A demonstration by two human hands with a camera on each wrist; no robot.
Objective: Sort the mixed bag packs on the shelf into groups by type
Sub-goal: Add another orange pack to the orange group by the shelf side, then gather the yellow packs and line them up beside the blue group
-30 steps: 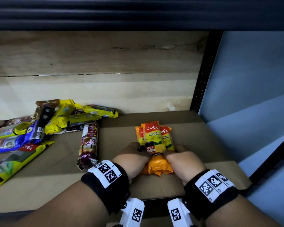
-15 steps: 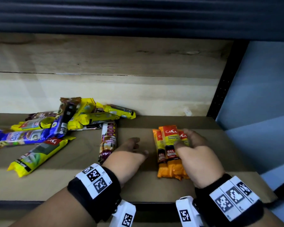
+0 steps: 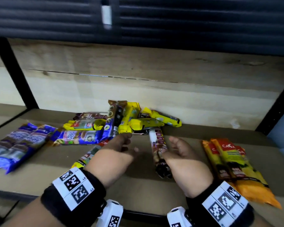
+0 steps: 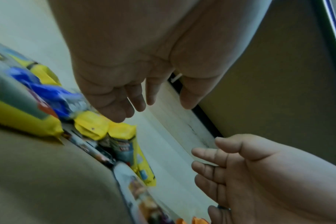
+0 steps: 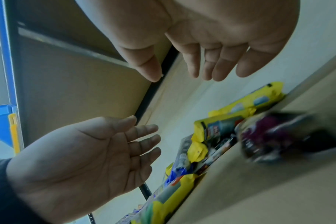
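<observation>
A mixed heap of yellow, blue and brown bag packs [image 3: 129, 120] lies against the shelf's back wall. One brown-and-white pack [image 3: 159, 149] lies lengthwise between my hands. Three orange packs [image 3: 228, 163] form a group at the right. Blue packs [image 3: 18, 143] lie at the far left. My left hand [image 3: 121, 145] hovers open just in front of the heap, and its fingers [image 4: 136, 101] hold nothing. My right hand [image 3: 179, 148] is open, palm turned inward, just right of the brown-and-white pack. Its fingers [image 5: 217, 66] are spread and empty.
The wooden shelf board [image 3: 146, 185] has bare room between the heap and its front edge. Black uprights stand at the left [image 3: 13, 71] and the right [image 3: 277, 108]. The upper shelf's dark underside [image 3: 138, 22] hangs close overhead.
Both hands have let go of the orange packs and moved left toward the heap. The view has swung left, so the orange group now sits at the right.
</observation>
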